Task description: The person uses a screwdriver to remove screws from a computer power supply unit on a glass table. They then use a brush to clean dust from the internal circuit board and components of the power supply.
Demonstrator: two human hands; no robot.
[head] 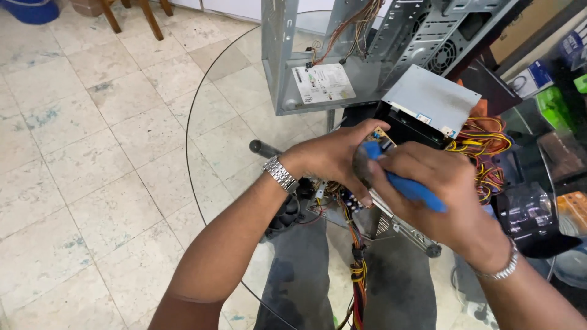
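My left hand point(333, 156), with a metal watch on the wrist, grips a tan circuit board point(380, 137) pulled out of a power supply. My right hand point(437, 192) is closed around a blue-handled brush point(411, 188), whose dark bristle end point(362, 166) rests against the board near my left fingers. Below the hands, more of the board with capacitors point(350, 200) and a bundle of yellow, red and black wires point(358, 269) hang down. A black fan point(286, 214) lies under my left wrist.
An open grey computer case point(342, 67) stands on the round glass table point(202, 98). A grey power supply cover point(428, 98) lies behind the hands, with coloured cables point(483, 146) to the right. Boxes and clutter fill the right side. Tiled floor lies to the left.
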